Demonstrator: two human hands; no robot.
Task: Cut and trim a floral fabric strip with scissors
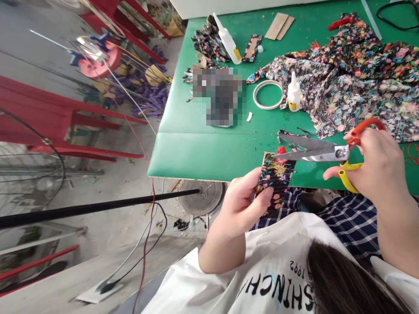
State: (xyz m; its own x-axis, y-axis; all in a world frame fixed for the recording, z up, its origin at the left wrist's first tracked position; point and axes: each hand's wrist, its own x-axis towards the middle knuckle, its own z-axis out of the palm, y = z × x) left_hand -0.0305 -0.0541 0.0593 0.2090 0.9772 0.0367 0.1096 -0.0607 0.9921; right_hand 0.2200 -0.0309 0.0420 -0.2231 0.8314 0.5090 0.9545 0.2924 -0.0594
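Observation:
My left hand (247,203) is closed around a black floral fabric piece (277,174), roughly rectangular, with its thumb pressed on the front. In my right hand (381,159) is a pair of scissors (314,150) with red and yellow handle grips. Its blades are apart and point left, the lower one lying across the top right corner of the fabric piece. A thin dark floral strip (294,133) lies just behind the blades. Farther back, a large floral cloth (366,87) is spread in folds over the right of the table.
The green table (190,152) also holds a small glue bottle (293,93), a taller white bottle (228,41), a tape roll (268,94) and cardboard pieces (279,26). Part of the tabletop is pixelated. Red chairs (49,113) and a black pole (114,207) are at left.

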